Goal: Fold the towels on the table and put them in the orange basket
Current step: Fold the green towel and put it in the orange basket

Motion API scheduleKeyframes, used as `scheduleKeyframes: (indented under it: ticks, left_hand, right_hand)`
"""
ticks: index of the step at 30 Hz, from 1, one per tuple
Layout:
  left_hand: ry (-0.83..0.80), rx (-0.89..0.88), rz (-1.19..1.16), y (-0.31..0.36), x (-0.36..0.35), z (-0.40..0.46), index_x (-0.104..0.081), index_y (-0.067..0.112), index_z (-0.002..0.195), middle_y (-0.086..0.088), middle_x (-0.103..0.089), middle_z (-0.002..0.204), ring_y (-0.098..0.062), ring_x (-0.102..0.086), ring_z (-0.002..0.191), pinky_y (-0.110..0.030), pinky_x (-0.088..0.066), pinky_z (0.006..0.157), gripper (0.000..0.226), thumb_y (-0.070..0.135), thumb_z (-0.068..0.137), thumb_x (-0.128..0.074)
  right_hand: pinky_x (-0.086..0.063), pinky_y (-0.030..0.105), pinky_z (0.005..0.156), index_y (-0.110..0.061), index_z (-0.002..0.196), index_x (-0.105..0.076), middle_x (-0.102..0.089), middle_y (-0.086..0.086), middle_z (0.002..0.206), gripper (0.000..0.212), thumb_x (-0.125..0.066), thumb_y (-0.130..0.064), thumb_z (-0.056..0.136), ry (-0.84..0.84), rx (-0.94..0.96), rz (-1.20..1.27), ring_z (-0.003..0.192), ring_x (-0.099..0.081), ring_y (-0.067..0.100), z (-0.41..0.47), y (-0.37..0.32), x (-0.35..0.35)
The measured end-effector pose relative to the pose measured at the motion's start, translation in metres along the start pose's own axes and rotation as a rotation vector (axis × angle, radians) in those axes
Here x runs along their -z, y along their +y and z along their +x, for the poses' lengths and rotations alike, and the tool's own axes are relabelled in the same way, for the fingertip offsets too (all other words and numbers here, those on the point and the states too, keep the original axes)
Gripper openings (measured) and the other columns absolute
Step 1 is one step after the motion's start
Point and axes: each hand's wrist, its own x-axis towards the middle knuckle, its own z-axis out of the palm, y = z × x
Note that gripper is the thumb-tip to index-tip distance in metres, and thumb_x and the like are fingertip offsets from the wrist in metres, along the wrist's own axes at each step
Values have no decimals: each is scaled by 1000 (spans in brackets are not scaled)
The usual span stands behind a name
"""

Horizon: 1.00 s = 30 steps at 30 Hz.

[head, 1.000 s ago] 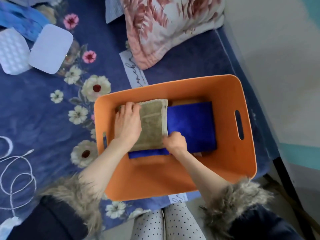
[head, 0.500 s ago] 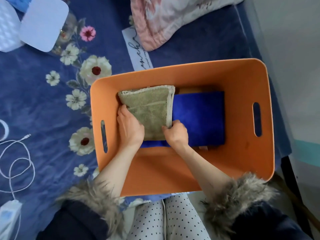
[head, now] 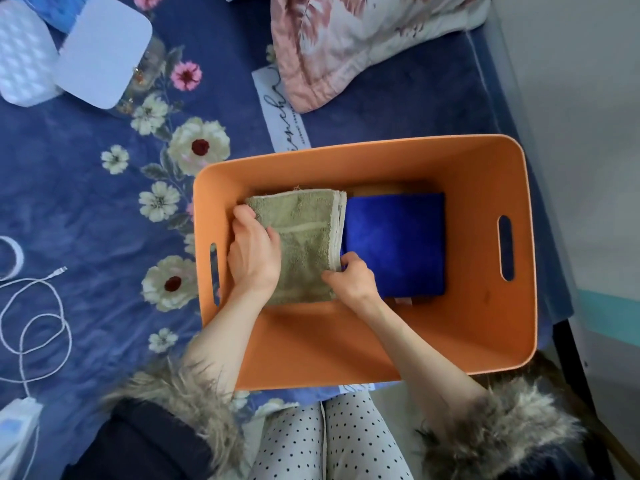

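An orange basket (head: pixel 478 334) stands on the blue flowered cloth in front of me. Inside it a folded olive-green towel (head: pixel 304 233) lies at the left, partly over a folded blue towel (head: pixel 398 244) at the right. My left hand (head: pixel 252 254) rests on the green towel's left edge, fingers curled over it. My right hand (head: pixel 353 278) pinches the green towel's near right corner. A brown edge shows under the blue towel.
A pink-patterned pillow (head: pixel 349 43) lies beyond the basket. White plastic lids (head: pixel 104 53) sit at the far left. A white cable (head: pixel 34 323) coils at the left, by a white charger (head: pixel 15 431). The table edge and the floor run along the right.
Both hands have slid toward me along the green towel, which now lies lower and covers the blue towel's near left corner. The camera view has shifted.
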Motion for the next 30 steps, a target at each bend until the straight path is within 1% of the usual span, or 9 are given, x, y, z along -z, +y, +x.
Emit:
scheduleKeyframes:
  ticks: [4, 7, 10, 13, 15, 19, 23, 26, 30]
  left_hand:
    - [-37, 36, 14, -2, -2, -4, -35, 5, 120, -19, -50, 115, -45, -57, 89, -45, -39, 66, 29, 14, 95, -46]
    - [-104, -33, -14, -7, -14, 3, -30, 5, 135, -20, -37, 137, -43, -51, 110, -49, -42, 84, 44, 9, 94, -45]
    - [-257, -228, 88, -14, -23, -1, -16, 12, 147, -17, -2, 156, -38, -13, 141, -48, -25, 112, 68, 16, 91, -54]
    - [-525, -372, 330, -20, -34, -9, 7, 34, 148, -8, 31, 152, -40, 22, 139, -62, -7, 110, 99, 49, 81, -64]
    - [-614, -398, 403, -17, -43, -5, 15, 42, 145, -6, 38, 149, -42, 31, 135, -68, -3, 107, 109, 61, 73, -65]
    - [-692, -356, 453, -9, -53, 8, 18, 45, 142, -6, 41, 147, -45, 35, 131, -71, 1, 105, 112, 66, 70, -65]
    - [-719, -340, 460, -4, -41, 4, 16, 44, 143, -5, 38, 148, -41, 33, 134, -70, 0, 106, 108, 63, 74, -64]
    - [-682, -417, 435, 2, -11, -14, 10, 42, 146, -4, 30, 153, -34, 27, 139, -67, -2, 109, 95, 61, 81, -57]
    - [-611, -569, 229, 21, 35, -49, -3, 36, 149, -3, 10, 158, -25, 14, 144, -57, -5, 114, 72, 52, 92, -44]
  right_hand:
    - [-38, 28, 68, -12, 104, -44, -53, 6, 92, 21, -55, -14, 85, -19, -9, -48, 84, -51, 24, -1, 0, -3]
    - [-42, 30, 73, -8, 117, -44, -57, 9, 104, 31, -55, -15, 89, -30, -38, -82, 95, -55, 26, 6, 1, -3]
    - [-46, 34, 79, -8, 120, -42, -60, 14, 110, 36, -56, -18, 89, -14, -49, -101, 101, -58, 31, 10, 3, -2]
    - [-47, 36, 83, -10, 125, -39, -59, 14, 115, 42, -58, -20, 89, -14, -22, -177, 105, -57, 31, 7, 10, -3]
    - [-45, 37, 87, -11, 130, -37, -52, 14, 124, 47, -58, -20, 89, -25, 0, -287, 111, -53, 30, 7, 15, -1]
    - [-44, 36, 94, -13, 138, -36, -53, 11, 130, 56, -60, -24, 89, -78, 25, -295, 119, -50, 28, 10, 18, 12]
    - [-42, 34, 97, -15, 143, -32, -50, 11, 135, 59, -58, -26, 91, -15, 72, -281, 123, -48, 27, -8, 15, 32]
    - [-40, 35, 98, -14, 142, -33, -49, 12, 137, 55, -54, -26, 93, 75, 122, -275, 125, -46, 27, -38, 14, 44]
    - [-35, 33, 100, -12, 143, -32, -42, 12, 141, 53, -49, -28, 96, 234, 265, -298, 127, -43, 27, -99, 16, 63]
